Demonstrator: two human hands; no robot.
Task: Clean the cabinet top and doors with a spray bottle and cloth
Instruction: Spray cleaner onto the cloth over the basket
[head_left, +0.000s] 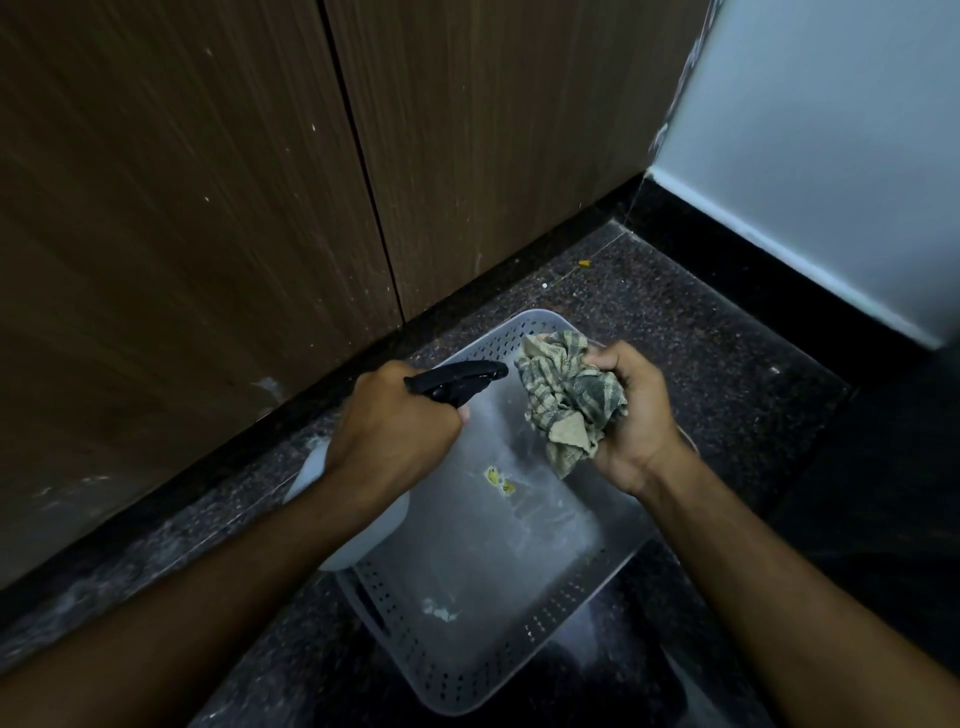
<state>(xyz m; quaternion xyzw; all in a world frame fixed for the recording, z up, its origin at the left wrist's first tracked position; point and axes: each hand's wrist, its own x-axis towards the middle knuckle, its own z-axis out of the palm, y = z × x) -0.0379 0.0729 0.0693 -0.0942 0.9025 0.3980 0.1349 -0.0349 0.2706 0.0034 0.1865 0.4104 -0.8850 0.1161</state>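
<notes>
My left hand (397, 431) grips a spray bottle (457, 382) by its black trigger head, and the nozzle points right toward the cloth. The bottle's white body shows below my wrist. My right hand (631, 421) is closed on a crumpled green-and-beige checked cloth (569, 400). Both hands hover over a grey perforated plastic basket (483, 660) on the floor. Brown wood-grain cabinet doors (208, 208) rise behind, with a narrow gap between two of them.
The dark speckled stone floor (649, 312) runs along the cabinet's black base strip (291, 405). A pale blue wall (831, 156) with a black skirting stands at the right. Small scraps lie in the basket's bottom.
</notes>
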